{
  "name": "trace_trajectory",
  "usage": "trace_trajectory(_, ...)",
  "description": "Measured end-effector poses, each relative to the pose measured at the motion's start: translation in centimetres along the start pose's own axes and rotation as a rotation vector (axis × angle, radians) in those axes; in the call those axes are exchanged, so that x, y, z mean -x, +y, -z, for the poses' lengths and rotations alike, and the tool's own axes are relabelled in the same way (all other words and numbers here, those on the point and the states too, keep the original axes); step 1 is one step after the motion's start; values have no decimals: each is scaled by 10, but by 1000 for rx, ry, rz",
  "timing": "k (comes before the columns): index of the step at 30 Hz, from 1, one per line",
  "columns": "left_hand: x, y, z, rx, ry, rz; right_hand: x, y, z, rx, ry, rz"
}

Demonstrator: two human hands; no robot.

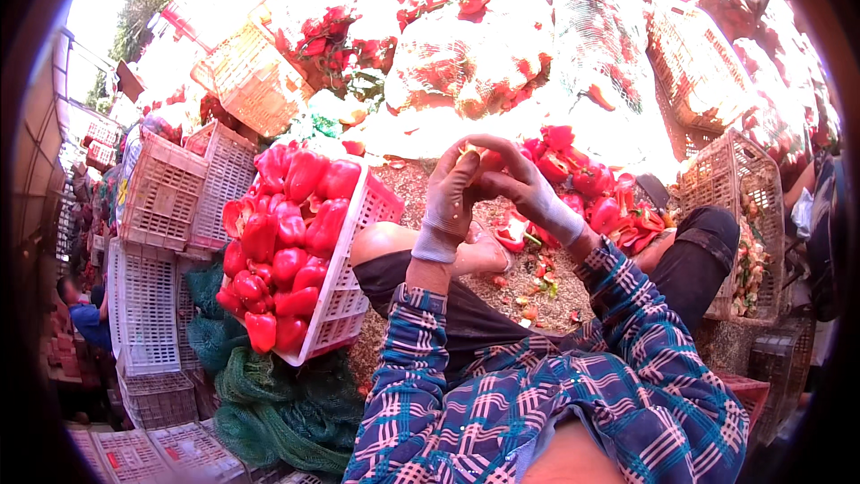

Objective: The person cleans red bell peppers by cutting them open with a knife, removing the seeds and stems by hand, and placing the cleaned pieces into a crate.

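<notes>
My gloved hands meet in front of me, above the ground between my legs. Fingers of my left hand (452,190) are curled, with a small yellow-green bit (468,151) showing at their tips. My right hand (528,186) is bent in close against it, its fingers curled over. Between them shows a patch of a red bell pepper (491,160), mostly hidden by the fingers. Just beyond my right hand lies a heap of red bell peppers (591,181), some split open. At my left stands a white and pink crate (345,282) heaped with whole red bell peppers (291,224).
Green netting (278,403) lies by the crate. Plastic crates (148,305) are stacked at far left. Net sacks of peppers (470,54) stand ahead in glare. A crate (730,179) of scraps sits right. Scraps (537,278) litter the ground. Another person (88,318) is far left.
</notes>
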State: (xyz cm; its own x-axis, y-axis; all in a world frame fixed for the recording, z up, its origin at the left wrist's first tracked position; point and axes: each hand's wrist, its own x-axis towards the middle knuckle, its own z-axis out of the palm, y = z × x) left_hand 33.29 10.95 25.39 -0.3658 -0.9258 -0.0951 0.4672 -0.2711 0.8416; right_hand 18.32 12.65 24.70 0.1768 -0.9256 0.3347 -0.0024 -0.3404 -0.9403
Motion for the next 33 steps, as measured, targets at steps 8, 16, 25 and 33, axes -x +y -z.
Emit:
trace_trajectory(8,9,-31,-19,-595,-229,-273,30,26,69,-435,103,-487)
trace_trajectory(16,6,-52,-14,469,-331,119,36,12,65,-135,-153,-303)
trace_trajectory(25,-15,-100,13,440,0,225,53,32,24,361,-46,-225)
trace_trajectory(33,8,-85,-15,-273,133,-56,53,27,30,813,325,-160)
